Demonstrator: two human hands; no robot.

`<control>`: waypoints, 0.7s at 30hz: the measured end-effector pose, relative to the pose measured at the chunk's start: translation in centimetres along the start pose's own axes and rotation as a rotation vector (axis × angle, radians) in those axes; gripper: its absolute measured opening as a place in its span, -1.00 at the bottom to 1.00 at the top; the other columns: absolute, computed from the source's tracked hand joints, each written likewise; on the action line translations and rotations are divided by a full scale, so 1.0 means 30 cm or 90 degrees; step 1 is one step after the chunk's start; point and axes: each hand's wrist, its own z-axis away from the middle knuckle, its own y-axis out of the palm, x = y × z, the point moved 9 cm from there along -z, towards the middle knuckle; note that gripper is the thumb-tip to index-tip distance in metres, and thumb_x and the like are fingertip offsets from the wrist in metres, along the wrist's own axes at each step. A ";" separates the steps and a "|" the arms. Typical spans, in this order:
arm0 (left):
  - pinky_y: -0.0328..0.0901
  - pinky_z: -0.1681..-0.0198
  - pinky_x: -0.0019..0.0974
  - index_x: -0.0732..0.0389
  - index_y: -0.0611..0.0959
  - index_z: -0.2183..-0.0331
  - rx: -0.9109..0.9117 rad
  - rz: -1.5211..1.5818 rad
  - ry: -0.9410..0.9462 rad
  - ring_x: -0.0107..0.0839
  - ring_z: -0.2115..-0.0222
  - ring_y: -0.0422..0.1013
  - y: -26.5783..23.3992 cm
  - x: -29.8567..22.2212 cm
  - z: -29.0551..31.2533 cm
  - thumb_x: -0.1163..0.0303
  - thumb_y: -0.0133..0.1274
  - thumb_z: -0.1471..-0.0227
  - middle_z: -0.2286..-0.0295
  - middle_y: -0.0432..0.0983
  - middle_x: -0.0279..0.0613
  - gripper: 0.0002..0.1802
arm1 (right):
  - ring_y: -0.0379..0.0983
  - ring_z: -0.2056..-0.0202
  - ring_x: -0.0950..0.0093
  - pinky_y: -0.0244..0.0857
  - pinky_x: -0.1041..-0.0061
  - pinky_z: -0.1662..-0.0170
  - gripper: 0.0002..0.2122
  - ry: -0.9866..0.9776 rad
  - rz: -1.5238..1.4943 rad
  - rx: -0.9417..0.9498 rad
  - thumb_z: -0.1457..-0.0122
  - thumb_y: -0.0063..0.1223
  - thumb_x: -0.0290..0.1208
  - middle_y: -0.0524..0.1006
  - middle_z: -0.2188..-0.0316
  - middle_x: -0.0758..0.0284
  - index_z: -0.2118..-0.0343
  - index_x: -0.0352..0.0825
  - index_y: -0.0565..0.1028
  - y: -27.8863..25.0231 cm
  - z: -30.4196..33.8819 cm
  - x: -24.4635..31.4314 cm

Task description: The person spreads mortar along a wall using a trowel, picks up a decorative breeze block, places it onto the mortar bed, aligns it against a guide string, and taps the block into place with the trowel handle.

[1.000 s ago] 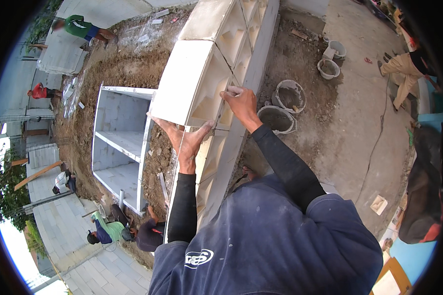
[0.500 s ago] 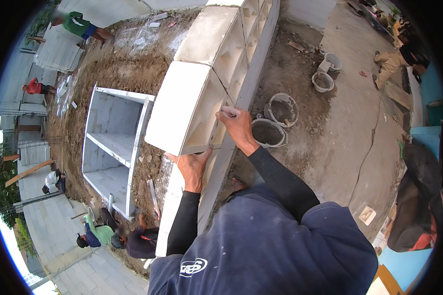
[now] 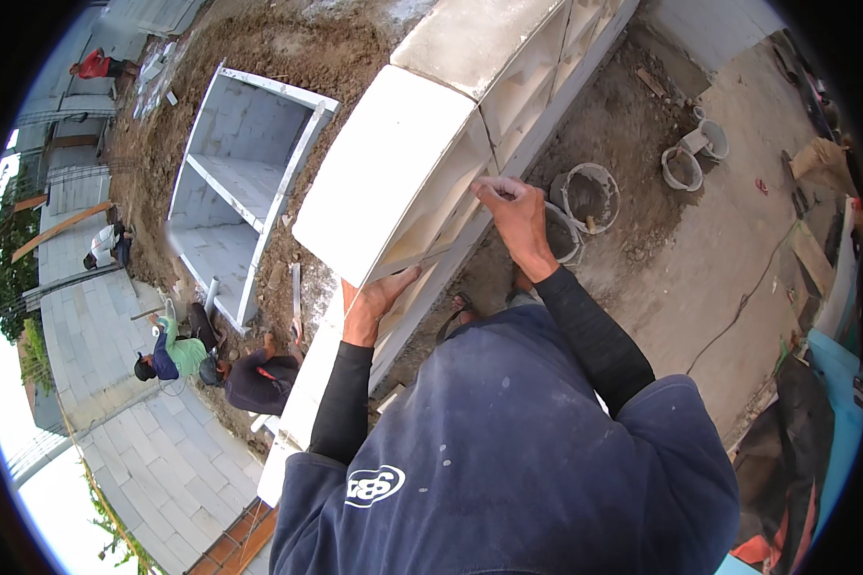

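One white block [image 3: 393, 172] has the spread left hand [image 3: 372, 307] against its end; the right hand [image 3: 520, 218] curls alongside, hold unclear.

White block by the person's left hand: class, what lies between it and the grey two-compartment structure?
In the head view, a narrow strip of brown soil lies between the white block and the grey structure.

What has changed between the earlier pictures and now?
The left hand has drawn its spread fingers rightward from the left corner of the white block's near end. The camera view has turned. No clear new grip or release shows. The right hand stays beside the block's patterned face, fingers bent; the block still sits against the next block.
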 end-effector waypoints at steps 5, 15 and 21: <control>0.47 0.09 -0.18 0.31 0.72 0.12 0.003 0.039 -0.068 -0.22 0.21 0.61 0.033 0.000 -0.018 0.16 0.52 0.34 0.29 0.70 -0.06 -0.30 | 0.50 0.43 0.61 0.37 0.54 0.31 -0.73 -0.028 -0.008 -0.020 -0.13 0.33 -0.30 0.67 0.47 0.29 0.25 -0.44 0.71 -0.021 -0.033 -0.015; -0.01 -0.32 0.25 0.13 0.61 -0.07 -0.038 0.024 -0.055 -0.06 -0.05 0.46 0.016 0.025 0.003 0.19 0.52 0.48 0.02 0.57 -0.10 -0.06 | 0.40 0.40 0.64 0.33 0.56 0.28 -0.68 -0.021 -0.071 0.072 -0.22 0.27 -0.29 0.61 0.43 0.40 0.17 -0.52 0.67 0.014 -0.051 -0.051; -0.39 -0.36 0.55 0.08 0.37 -0.26 -0.113 -0.036 0.021 -0.04 -0.13 0.42 -0.063 -0.072 0.002 0.15 0.53 0.55 -0.04 0.54 -0.15 0.24 | 0.44 0.36 0.64 0.34 0.59 0.24 -0.69 -0.005 0.024 0.216 -0.32 0.16 -0.29 0.61 0.37 0.37 0.09 -0.48 0.65 -0.183 -0.020 0.122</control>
